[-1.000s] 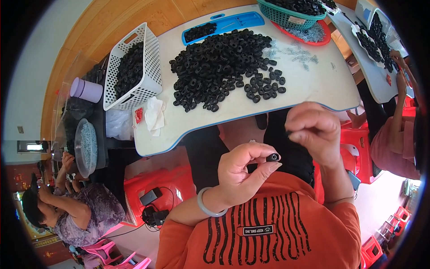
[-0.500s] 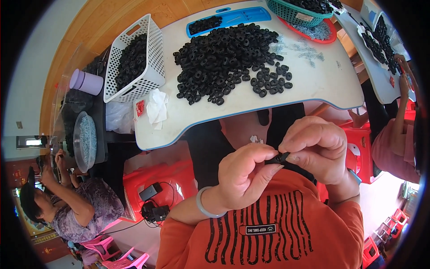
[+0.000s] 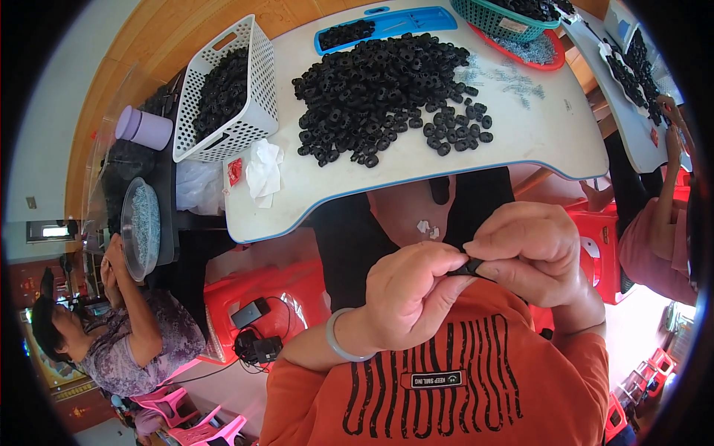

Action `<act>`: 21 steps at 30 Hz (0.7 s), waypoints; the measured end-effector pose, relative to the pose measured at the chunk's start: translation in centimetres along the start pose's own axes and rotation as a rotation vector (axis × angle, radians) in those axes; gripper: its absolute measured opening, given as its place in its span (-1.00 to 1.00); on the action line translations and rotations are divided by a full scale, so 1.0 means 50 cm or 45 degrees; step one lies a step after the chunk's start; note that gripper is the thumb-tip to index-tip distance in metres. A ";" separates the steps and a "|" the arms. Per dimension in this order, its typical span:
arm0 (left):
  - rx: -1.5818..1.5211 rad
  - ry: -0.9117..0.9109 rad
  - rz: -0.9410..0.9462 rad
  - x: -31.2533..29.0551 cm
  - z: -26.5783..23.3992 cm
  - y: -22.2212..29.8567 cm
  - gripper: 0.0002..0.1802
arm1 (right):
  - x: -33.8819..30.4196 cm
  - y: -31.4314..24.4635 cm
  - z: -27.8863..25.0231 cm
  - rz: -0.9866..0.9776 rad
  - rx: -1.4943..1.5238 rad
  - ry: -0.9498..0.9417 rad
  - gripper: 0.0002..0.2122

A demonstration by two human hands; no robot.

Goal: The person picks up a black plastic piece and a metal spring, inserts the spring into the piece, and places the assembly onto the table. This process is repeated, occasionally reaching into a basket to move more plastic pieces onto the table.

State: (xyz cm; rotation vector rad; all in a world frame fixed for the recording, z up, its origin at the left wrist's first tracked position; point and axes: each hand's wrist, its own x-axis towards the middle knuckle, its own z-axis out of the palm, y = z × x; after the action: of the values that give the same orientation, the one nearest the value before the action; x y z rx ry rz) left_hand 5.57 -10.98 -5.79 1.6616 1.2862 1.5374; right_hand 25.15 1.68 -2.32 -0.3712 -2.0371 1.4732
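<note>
The two hands were seen apart a second ago, with the right hand (image 3: 532, 254) lifted; now they are brought together, just right of the middle of the frame, over one small black plastic part (image 3: 465, 269); its end, with a hole that could be seen then, is now covered by the fingers; from this it is judged that the part is being worked on by both hands at once.

The part is pinched by the left hand (image 3: 405, 296) between thumb and pointing finger, with hardly any gap left; it is nipped from the other side by the right thumb and finger; whether a second tiny bit is tucked in there cannot be told.

Both hands are held up in front of the orange shirt (image 3: 305, 394), palms turned in and fingertips facing; a pale bangle (image 3: 332, 338) is worn on the left wrist; a big pile of black plastic parts (image 3: 379, 89) is heaped on the white table (image 3: 539, 134), upper middle of the frame.
</note>
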 end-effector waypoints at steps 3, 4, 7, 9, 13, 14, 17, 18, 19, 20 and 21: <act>0.027 -0.042 0.022 0.006 -0.006 0.007 -0.74 | 0.003 0.003 -0.009 -0.048 -0.064 -0.035 -0.81; 0.043 -0.069 0.018 0.007 -0.007 0.009 -0.74 | 0.003 0.005 -0.011 -0.074 -0.085 -0.048 -0.82; 0.067 -0.085 0.007 0.002 -0.007 0.010 -0.76 | 0.003 0.015 -0.002 -0.095 -0.071 0.005 -0.82; 0.078 -0.074 -0.002 0.001 -0.005 0.009 -0.77 | -0.002 0.022 0.009 -0.078 -0.071 0.045 -0.82; 0.264 0.000 0.097 0.003 0.006 0.006 -0.77 | -0.011 0.037 0.031 -0.104 -0.038 0.139 -0.82; 0.290 0.057 0.141 0.003 0.009 0.005 -0.76 | -0.013 0.039 0.034 -0.102 -0.036 0.141 -0.82; 0.346 0.059 0.146 -0.006 0.008 0.014 -0.77 | -0.013 0.042 0.044 -0.236 -0.100 0.165 -0.83; 0.347 0.057 0.145 0.000 0.005 0.018 -0.77 | -0.013 0.041 0.047 -0.263 -0.142 0.195 -0.83; 0.335 -0.005 0.107 0.009 -0.002 0.024 -0.78 | -0.013 0.041 0.048 -0.289 -0.184 0.225 -0.84; 0.324 -0.067 0.069 0.016 -0.010 0.027 -0.79 | -0.012 0.045 0.042 -0.287 -0.181 0.225 -0.84; 0.325 -0.068 0.072 0.023 -0.019 0.029 -0.79 | -0.011 0.048 0.032 -0.224 -0.071 0.141 -0.84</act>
State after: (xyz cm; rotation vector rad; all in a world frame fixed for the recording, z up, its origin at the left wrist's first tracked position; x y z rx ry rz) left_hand 4.97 -10.76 -3.82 1.8977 1.4681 1.3962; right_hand 24.34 1.00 -5.06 -0.2817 -1.9726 1.2648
